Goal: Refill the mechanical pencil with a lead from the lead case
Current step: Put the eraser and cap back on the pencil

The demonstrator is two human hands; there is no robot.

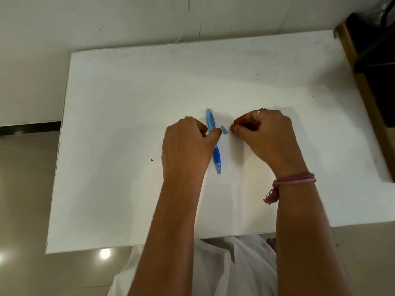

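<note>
White cloth (224,263) lowest in view, at the near edge of the white surface (128,103). Left hand (186,146): thumb and fingers curled round the blue pencil (217,155), tip toward the person. Small blue cap (223,129) lies between the two thumbs. Right hand (267,133): fingers curled, thumb tips pinched; contents cannot be told. Pink band (295,179) on right wrist.

one mechanical pencil (213,142), one loose cap (224,129), two hands (188,146) (267,135)

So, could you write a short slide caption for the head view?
Left hand holds blue mechanical pencil on white board; right hand curled beside small blue cap.
</note>
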